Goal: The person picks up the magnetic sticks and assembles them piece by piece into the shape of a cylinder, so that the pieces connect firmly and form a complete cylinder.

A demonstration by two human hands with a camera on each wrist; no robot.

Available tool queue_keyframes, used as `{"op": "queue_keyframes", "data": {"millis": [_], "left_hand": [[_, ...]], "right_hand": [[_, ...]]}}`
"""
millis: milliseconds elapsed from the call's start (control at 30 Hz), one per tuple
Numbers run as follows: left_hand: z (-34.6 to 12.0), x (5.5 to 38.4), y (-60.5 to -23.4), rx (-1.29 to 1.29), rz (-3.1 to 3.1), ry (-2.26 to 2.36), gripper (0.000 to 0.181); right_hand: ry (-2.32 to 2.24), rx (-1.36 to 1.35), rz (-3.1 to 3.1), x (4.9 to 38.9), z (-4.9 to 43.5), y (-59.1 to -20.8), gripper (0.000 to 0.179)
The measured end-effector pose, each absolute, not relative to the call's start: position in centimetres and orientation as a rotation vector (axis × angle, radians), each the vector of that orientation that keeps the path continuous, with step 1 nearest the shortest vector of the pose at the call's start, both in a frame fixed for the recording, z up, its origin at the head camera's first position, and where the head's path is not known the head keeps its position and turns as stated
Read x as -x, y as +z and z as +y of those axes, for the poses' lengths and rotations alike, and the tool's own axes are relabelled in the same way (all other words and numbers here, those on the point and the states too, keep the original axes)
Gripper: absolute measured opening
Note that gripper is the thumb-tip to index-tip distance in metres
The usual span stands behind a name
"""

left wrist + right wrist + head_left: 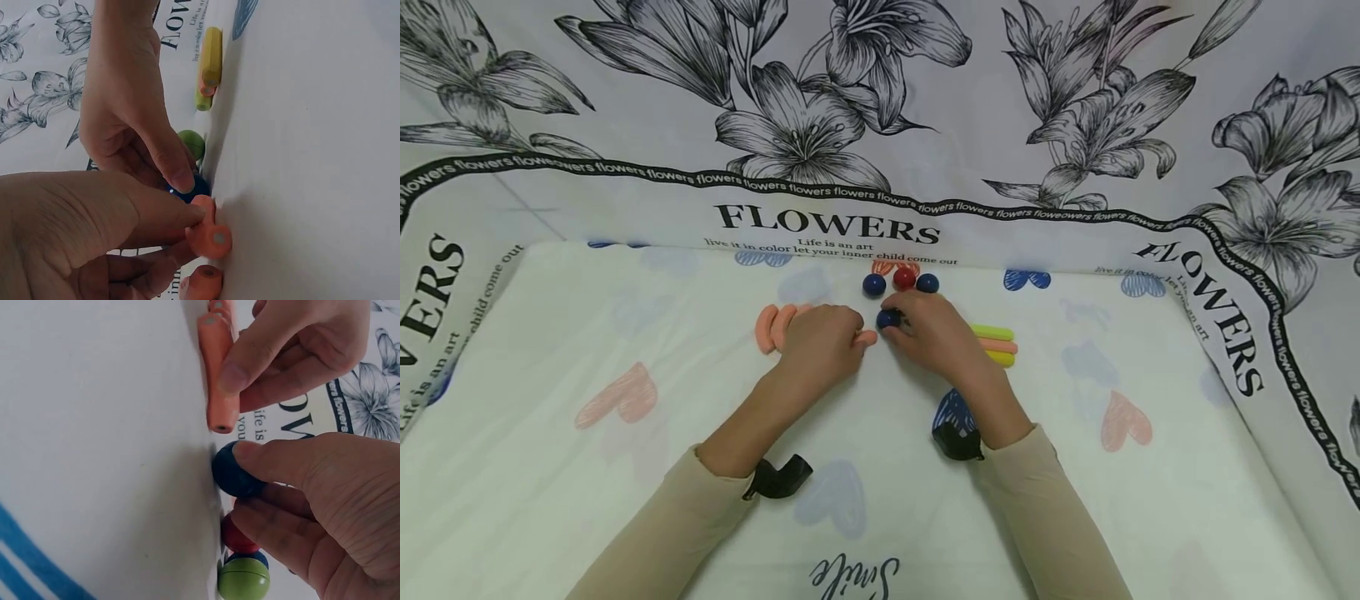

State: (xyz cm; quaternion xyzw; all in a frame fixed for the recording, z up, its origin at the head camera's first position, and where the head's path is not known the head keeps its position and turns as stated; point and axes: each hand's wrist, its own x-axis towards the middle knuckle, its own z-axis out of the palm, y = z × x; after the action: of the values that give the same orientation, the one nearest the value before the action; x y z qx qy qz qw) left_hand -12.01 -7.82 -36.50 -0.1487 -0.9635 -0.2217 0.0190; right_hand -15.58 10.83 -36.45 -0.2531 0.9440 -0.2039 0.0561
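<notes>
Between thumb and fingers, my left hand [823,340] pinches a curved orange piece [218,372] with small holes at its ends. More curved orange pieces [765,327] lie side by side just left of that hand. My right hand [934,333] holds a dark blue ball [232,470] by thumb and fingertips, close to the free end of the orange piece. Beyond the right hand sit a red ball [904,277] and two blue balls, one to its left [874,285] and one to its right [928,283]. A green ball [244,579] is hidden from the head view.
Right of my right hand lie two yellow-green sticks and an orange one [996,345] in a row. A white cloth [700,517] printed with hearts covers the table, and a flower-printed cloth [647,200] rises behind it. Black wrist mounts [781,477] hang at both cuffs.
</notes>
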Motion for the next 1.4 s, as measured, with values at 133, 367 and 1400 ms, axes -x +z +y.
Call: {"op": "queue_keyframes", "data": {"millis": [133, 367, 1400], "left_hand": [[-7.3, 12.0, -36.5, 0.489, -2.969, -0.653, 0.052], [-6.4, 11.6, -37.3, 0.567, -2.909, -0.609, 0.04], [-11.8, 10.5, -36.1, 0.263, -3.001, -1.381, 0.041]], "right_hand": [[-0.622, 0.749, 2.859, 15.7, 11.3, -36.3, 0.036], [-0.783, 0.723, 2.832, 15.9, 12.7, -36.0, 0.032], [-1.409, 0.719, 2.46, 15.5, 13.4, -35.3, 0.03]]}}
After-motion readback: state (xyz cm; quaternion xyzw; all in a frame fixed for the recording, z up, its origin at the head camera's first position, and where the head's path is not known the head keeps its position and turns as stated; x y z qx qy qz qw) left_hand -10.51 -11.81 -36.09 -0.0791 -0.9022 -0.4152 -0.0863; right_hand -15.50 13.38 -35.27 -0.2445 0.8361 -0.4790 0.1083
